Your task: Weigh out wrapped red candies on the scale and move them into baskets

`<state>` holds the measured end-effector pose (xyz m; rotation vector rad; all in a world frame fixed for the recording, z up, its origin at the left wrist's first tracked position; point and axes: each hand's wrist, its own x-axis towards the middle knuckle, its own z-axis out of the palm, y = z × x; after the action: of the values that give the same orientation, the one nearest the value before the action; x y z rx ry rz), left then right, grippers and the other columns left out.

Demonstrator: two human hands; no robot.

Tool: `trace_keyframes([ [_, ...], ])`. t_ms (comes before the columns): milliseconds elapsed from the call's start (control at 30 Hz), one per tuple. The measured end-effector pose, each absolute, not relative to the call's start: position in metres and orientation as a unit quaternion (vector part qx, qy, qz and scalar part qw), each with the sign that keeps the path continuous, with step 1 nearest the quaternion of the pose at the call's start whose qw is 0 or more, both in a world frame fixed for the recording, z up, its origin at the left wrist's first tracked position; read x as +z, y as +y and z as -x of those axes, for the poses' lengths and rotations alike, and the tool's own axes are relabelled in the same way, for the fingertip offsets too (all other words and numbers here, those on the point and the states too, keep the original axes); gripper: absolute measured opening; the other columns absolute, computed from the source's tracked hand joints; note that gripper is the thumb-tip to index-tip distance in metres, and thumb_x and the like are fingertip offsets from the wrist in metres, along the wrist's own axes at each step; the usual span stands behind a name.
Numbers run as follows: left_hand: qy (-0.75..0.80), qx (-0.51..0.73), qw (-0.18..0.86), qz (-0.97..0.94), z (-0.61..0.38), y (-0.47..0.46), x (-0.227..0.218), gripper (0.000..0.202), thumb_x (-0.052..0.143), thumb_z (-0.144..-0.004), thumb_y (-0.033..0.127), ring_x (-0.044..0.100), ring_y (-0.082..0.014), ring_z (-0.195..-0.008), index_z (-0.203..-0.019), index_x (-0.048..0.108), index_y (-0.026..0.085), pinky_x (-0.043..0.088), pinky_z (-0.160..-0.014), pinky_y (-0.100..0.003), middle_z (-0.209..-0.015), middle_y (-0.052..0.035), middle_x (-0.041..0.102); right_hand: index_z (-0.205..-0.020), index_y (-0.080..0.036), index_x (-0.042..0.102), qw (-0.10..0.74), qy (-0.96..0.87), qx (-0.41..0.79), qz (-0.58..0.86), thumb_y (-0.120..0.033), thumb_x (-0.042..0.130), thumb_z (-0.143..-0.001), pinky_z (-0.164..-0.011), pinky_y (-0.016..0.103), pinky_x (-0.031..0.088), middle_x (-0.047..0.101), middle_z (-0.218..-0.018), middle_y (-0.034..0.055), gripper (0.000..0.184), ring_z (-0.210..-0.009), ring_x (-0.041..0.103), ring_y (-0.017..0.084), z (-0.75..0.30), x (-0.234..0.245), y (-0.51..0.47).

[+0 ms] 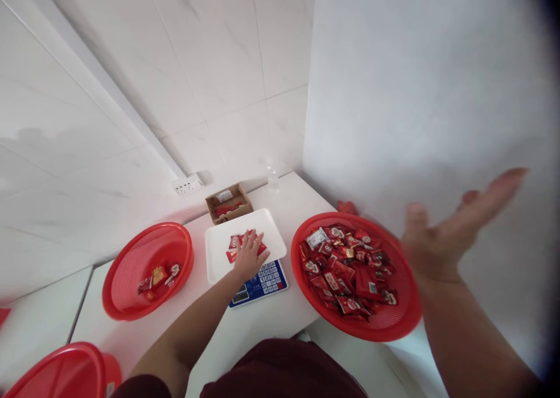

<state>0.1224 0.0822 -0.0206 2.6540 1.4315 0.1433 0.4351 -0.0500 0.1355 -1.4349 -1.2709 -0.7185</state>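
Note:
My left hand (pixel 248 259) lies over several red packets (pixel 233 254) on the white tray (pixel 219 268) of a weighing scale, its fingers spread. The scale's blue keypad panel (pixel 251 290) shows below the tray, partly behind my forearm. My right hand (pixel 446 240) is raised beside the right-hand red basket (pixel 306 296), fingers apart and slightly blurred, with nothing in it. That basket holds a heap of small red packets (pixel 345 272) and one whitish packet (pixel 317 238). What lies beneath my left palm is hidden.
A second red basket (pixel 126 258) with a few packets stands left of the scale. Another red basket (pixel 65 374) is at the lower left. Behind the scale are a small cardboard box (pixel 230 204) and a clear bottle (pixel 273 181). A power strip (pixel 187 184) is on the wall.

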Motion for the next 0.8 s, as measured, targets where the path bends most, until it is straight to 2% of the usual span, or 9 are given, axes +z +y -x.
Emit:
trace_keyframes([
  [33,0.469,0.056,0.067,-0.879,-0.124,0.074,-0.023,0.059,0.037,-0.092,0.049,0.012,-0.0305,-0.143,-0.145,0.031,0.024,0.010,-0.112,-0.059,-0.153,-0.0102,0.027,-0.148,-0.015,-0.002,0.539,-0.510,-0.275,0.611,-0.028,0.052,-0.086,-0.112,0.059,0.021,0.005,-0.158,0.0145,0.083,-0.143,0.008,0.035,-0.436,0.135,-0.049],
  [100,0.460,0.067,0.076,-0.882,-0.126,0.055,-0.028,0.059,0.038,-0.093,0.048,0.012,-0.0306,-0.143,-0.146,0.029,0.024,0.010,-0.112,-0.059,-0.153,-0.0105,0.026,-0.149,-0.018,0.006,0.506,-0.568,-0.253,0.598,-0.031,0.056,-0.083,-0.113,0.056,0.022,0.012,-0.157,0.0126,0.084,-0.142,0.014,0.033,-0.429,0.121,-0.046],
  [167,0.445,0.067,0.084,-0.889,-0.125,0.035,-0.033,0.059,0.039,-0.093,0.048,0.012,-0.0314,-0.143,-0.146,0.029,0.023,0.010,-0.111,-0.060,-0.153,-0.0108,0.026,-0.144,-0.024,0.025,0.446,-0.663,-0.193,0.569,-0.033,0.059,-0.081,-0.110,0.053,0.032,0.034,-0.150,0.0104,0.073,-0.137,0.031,0.029,-0.415,0.091,-0.044],
  [233,0.423,0.057,0.096,-0.899,-0.121,0.013,-0.038,0.060,0.041,-0.092,0.048,0.012,-0.0327,-0.143,-0.145,0.030,0.023,0.011,-0.111,-0.061,-0.153,-0.0110,0.026,-0.134,-0.020,0.043,0.401,-0.663,-0.027,0.632,-0.031,0.048,-0.086,-0.104,0.047,0.040,0.054,-0.134,0.0118,0.049,-0.126,0.047,0.024,-0.398,0.051,-0.043],
  [300,0.407,0.046,0.112,-0.905,-0.115,-0.006,-0.041,0.061,0.042,-0.091,0.048,0.012,-0.0336,-0.143,-0.146,0.029,0.025,0.013,-0.111,-0.062,-0.153,-0.0103,0.025,-0.124,-0.016,0.053,0.310,-0.630,0.135,0.699,-0.031,0.041,-0.088,-0.097,0.042,0.046,0.063,-0.121,0.0136,0.041,-0.112,0.058,0.023,-0.384,0.010,-0.044],
  [400,0.412,0.038,0.128,-0.901,-0.106,-0.029,-0.043,0.061,0.042,-0.092,0.048,0.012,-0.0330,-0.143,-0.146,0.027,0.026,0.016,-0.111,-0.061,-0.154,-0.0086,0.025,-0.121,-0.016,0.057,0.148,-0.627,0.272,0.715,-0.025,0.042,-0.085,-0.096,0.035,0.043,0.062,-0.124,0.0126,0.040,-0.112,0.058,0.021,-0.374,-0.038,-0.053],
  [567,0.440,0.039,0.137,-0.887,-0.094,-0.046,-0.040,0.059,0.042,-0.092,0.046,0.013,-0.0322,-0.143,-0.146,0.028,0.025,0.017,-0.111,-0.062,-0.153,-0.0088,0.027,-0.129,-0.015,0.051,0.017,-0.654,0.237,0.718,-0.025,0.050,-0.080,-0.098,0.042,0.036,0.058,-0.129,0.0145,0.050,-0.120,0.050,0.029,-0.367,-0.067,-0.064],
  [700,0.447,0.045,0.137,-0.883,-0.083,-0.047,-0.037,0.059,0.044,-0.092,0.044,0.013,-0.0316,-0.143,-0.145,0.030,0.025,0.018,-0.111,-0.061,-0.152,-0.0090,0.028,-0.121,-0.012,0.055,0.009,-0.632,0.226,0.741,-0.016,0.044,-0.080,-0.090,0.045,0.036,0.066,-0.112,0.0175,0.043,-0.109,0.056,0.032,-0.361,-0.066,-0.057],
  [800,0.451,0.059,0.131,-0.881,-0.074,-0.043,-0.034,0.057,0.044,-0.092,0.043,0.013,-0.0297,-0.143,-0.145,0.030,0.026,0.018,-0.112,-0.058,-0.153,-0.0080,0.028,-0.110,-0.014,0.060,0.023,-0.616,0.233,0.752,-0.018,0.048,-0.078,-0.087,0.038,0.039,0.066,-0.112,0.0157,0.035,-0.103,0.059,0.027,-0.366,-0.065,-0.054],
])
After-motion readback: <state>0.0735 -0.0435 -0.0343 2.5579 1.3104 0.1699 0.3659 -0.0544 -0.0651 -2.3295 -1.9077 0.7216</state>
